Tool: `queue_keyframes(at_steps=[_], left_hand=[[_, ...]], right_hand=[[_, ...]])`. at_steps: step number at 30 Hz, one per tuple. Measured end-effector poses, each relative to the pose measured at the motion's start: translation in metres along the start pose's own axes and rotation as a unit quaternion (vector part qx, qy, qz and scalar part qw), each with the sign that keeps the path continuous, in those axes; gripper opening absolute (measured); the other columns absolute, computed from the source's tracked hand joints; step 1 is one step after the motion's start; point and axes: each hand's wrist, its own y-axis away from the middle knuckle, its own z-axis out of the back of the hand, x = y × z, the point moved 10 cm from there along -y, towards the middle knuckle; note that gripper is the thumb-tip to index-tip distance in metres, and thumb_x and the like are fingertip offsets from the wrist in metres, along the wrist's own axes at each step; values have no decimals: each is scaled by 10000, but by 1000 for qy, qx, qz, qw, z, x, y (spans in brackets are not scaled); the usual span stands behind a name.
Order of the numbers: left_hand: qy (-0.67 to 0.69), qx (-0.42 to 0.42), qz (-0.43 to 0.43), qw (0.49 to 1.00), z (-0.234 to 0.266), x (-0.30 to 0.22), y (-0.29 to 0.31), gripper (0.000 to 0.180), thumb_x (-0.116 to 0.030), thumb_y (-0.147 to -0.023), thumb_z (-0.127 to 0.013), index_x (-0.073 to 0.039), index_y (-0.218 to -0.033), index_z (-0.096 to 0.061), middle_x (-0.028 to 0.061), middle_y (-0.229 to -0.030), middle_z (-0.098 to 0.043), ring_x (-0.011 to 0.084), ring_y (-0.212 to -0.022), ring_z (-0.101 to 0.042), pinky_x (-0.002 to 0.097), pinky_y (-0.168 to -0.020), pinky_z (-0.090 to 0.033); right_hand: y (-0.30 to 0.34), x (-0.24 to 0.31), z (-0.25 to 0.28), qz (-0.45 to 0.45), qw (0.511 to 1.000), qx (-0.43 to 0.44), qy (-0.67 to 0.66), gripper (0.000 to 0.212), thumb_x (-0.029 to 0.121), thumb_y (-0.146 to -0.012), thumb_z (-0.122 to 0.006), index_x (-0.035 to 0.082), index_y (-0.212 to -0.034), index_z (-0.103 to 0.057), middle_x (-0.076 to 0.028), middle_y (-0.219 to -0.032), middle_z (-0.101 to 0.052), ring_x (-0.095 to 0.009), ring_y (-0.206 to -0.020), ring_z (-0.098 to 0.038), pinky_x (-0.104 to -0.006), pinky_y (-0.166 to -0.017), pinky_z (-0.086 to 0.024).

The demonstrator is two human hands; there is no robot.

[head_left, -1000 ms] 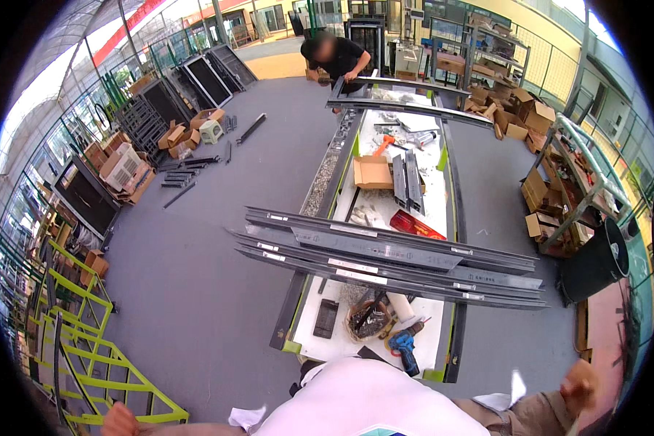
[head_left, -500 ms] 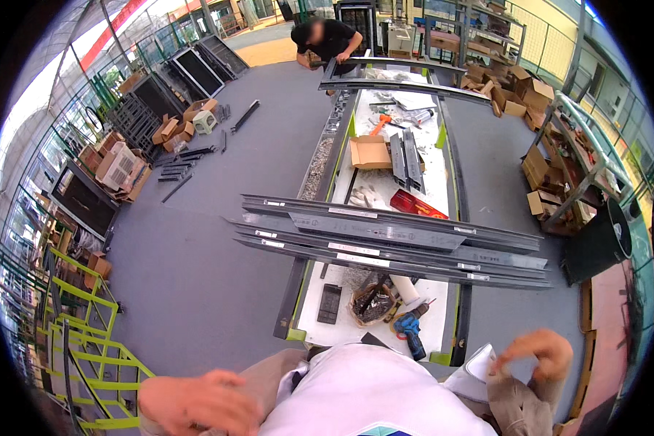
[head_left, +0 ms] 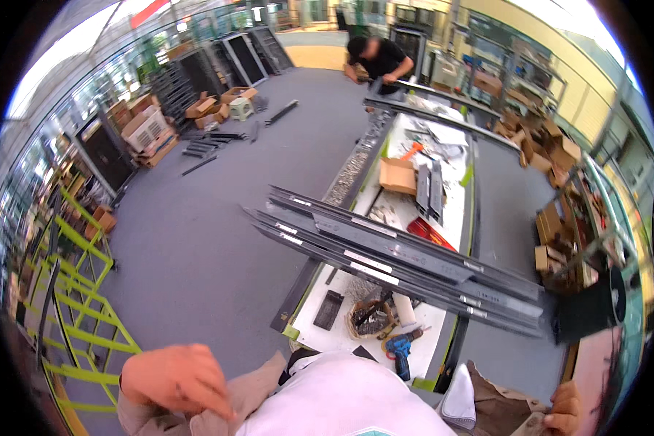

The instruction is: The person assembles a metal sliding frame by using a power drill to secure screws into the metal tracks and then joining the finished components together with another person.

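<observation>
My left hand (head_left: 182, 379) is at the lower left, slightly blurred, fingers bent down and closed at the edge of my open beige jacket (head_left: 256, 386). Low at the right, my right hand (head_left: 564, 408) has its fingers curled round the jacket's other front edge, its brown flap spread out. A white lining or cloth (head_left: 458, 400) shows beside that flap. Both hands are well apart from the workbench (head_left: 309, 320). Ahead of me, several long dark metal profiles (head_left: 414, 254) lie crosswise over the bench, with pale labels on them.
On the bench are a blue cordless drill (head_left: 401, 350), an opened bag of screws (head_left: 370, 320), a black tray (head_left: 329, 309) and a cardboard box (head_left: 397, 175). A co-worker (head_left: 381, 62) handles a frame at the far end. Green metal racks (head_left: 87, 312) stand left; a black bin (head_left: 592, 305) right.
The view has turned, so the bench and profiles appear tilted. My right hand has moved lower and outward with the jacket edge. My left hand's fingers have bent downward.
</observation>
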Motion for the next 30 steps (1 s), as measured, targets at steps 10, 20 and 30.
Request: queue_keyframes(at_steps=[10,20,30], left_hand=[[121,-37,-64,990,-46,48,-20,367,-25,-862,-694,-130,-1209,-748,53,-1137,-716,248,-1084,-641,406,-972,-421],[80,-144,-71,984,-18,29,-9,529,142,-698,-603,-90,-1147,-762,91,-1162,-708,301,-1100,-626,410,-940,-491],[22,-322,-109,940,14,14,27,219,-98,-882,-716,-67,-1093,-770,117,-1057,-751,304,-932,-700,415,-800,-509]], right_hand=[[-52,0,3,40,928,-284,239,243,249,-889,-756,13,-931,-715,-184,-1121,-717,-330,-815,-633,-432,-680,-450],[-53,-2,-2,74,911,-326,240,190,201,-858,-771,22,-878,-708,-189,-1127,-715,-326,-809,-629,-429,-678,-451],[-54,-1,-7,100,945,-285,124,147,153,-826,-786,32,-826,-702,-194,-1133,-713,-322,-802,-625,-426,-676,-451]])
